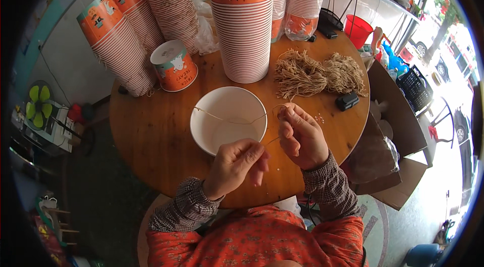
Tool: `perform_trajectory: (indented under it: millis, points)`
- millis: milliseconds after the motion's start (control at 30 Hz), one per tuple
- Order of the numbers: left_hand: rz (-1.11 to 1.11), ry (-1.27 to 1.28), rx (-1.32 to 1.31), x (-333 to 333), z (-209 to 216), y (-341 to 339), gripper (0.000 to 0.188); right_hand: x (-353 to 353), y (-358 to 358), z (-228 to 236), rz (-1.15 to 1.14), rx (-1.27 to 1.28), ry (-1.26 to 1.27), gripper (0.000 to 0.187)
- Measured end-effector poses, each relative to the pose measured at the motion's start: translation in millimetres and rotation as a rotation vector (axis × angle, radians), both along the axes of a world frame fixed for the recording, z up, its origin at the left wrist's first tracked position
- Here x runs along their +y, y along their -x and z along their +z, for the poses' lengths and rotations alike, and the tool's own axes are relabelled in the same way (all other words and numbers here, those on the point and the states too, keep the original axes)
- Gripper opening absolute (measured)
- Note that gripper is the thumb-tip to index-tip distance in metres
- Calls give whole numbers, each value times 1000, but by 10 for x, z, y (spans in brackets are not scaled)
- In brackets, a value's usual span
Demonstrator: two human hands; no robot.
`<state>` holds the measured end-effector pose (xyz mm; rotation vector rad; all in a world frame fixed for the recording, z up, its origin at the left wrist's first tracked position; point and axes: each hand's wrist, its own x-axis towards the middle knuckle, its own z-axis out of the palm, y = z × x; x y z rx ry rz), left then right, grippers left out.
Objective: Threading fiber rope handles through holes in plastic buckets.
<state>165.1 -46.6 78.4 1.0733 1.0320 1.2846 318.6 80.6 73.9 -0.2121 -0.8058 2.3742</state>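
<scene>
A thin tan string (217,116) is fixed at the left rim of a paper bucket (229,110), sags across its white mouth and runs to my right hand (305,133). The thumb and forefinger of that hand pinch the string to the right of the bucket. In front of the bucket's near rim, my left hand (236,163) is closed on another stretch of the same string, which spans the short gap between both hands. The bucket stands on the round wooden table (166,161) with its mouth facing up.
Tall stacks of orange printed buckets (242,35) rise behind, and a single bucket (174,68) lies upside down at left. Bundles of tan string (302,73) and a small black device (347,101) are at right. Beside the table sits an open cardboard box (398,115).
</scene>
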Motion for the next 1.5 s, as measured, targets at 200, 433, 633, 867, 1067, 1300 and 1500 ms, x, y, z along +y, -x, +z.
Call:
perform_trajectory:
  millis: [200, 433, 633, 867, 1067, 1300, 1500]
  points:
    - [234, -292, 558, 0, -7, -132, 20, -161, -164, -83, -234, -129, -195, 19]
    - [221, -412, 834, -43, 187, -205, 16, -544, -337, -57, -269, -316, -727, 21]
    - [329, -527, 969, -181, 231, -255, 9, -665, -370, -156, -189, -363, -687, 18]
    - [319, -500, 919, -470, 123, -248, 11, -828, -348, -218, -232, -465, -862, 8]
    - [338, -485, 892, -530, 31, -233, 12, -823, -308, -258, -182, -464, -820, 7]
    - [589, -571, 1365, -206, -37, -97, 21, 47, -372, -96, -609, -367, -540, 6]
    - [745, -455, 1069, 62, -139, 421, 14, 715, 15, -58, -723, -205, -508, 10]
